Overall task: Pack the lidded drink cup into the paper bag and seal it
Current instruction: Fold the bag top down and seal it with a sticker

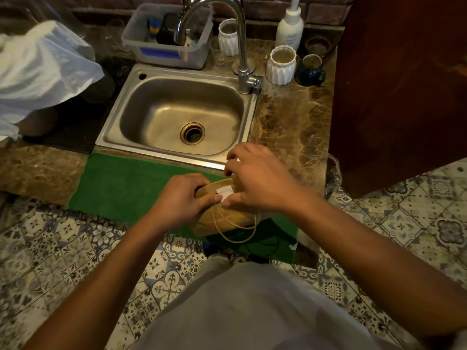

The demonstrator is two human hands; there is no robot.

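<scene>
A brown paper bag (pixel 227 219) stands on the green cloth (pixel 126 188) at the counter's front edge, its top folded over and its string handles hanging down the near side. A white sticker (pixel 225 191) lies across the fold. My left hand (pixel 180 198) grips the bag's left top, thumb by the sticker. My right hand (pixel 257 180) holds the right top, with the thumb pressing the sticker's edge. The drink cup is hidden; I cannot see inside the bag.
A steel sink (pixel 177 114) with a tall tap (pixel 240 41) lies just behind the bag. White ribbed cups (pixel 281 65), a blue mug (pixel 310 72) and a pump bottle (pixel 290 24) stand at the back right. A white plastic bag (pixel 38 69) hangs at left. A dark cabinet (pixel 404 84) rises on the right.
</scene>
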